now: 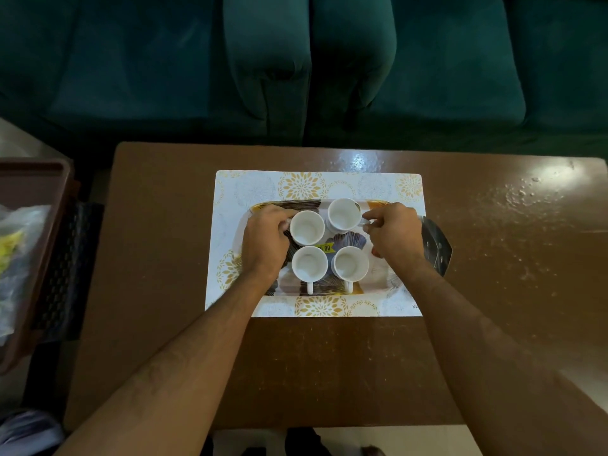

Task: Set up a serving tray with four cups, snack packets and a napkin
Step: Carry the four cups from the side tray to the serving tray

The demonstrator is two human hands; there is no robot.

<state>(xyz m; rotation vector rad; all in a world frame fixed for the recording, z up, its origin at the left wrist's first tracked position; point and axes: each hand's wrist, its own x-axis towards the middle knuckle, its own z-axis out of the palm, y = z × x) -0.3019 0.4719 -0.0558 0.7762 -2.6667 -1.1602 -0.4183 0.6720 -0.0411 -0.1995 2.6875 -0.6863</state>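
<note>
A patterned serving tray [437,248] lies on a white placemat [329,185] with gold flower prints, in the middle of the brown table. Four white cups stand on the tray in a two-by-two group. My left hand [265,240] pinches the handle of the back-left cup [307,227]. My right hand [393,233] pinches the handle of the back-right cup [343,214]. The front-left cup [310,263] and front-right cup [351,263] stand free, their handles pointing toward me. A yellow price sticker [324,248] shows between the cups.
The brown table [510,258] has a glossy, speckled top. A dark green sofa [296,67] runs along its far side. At the left a brown bin [29,258] holds plastic-wrapped packets [16,245]. Pale floor shows at the near edge.
</note>
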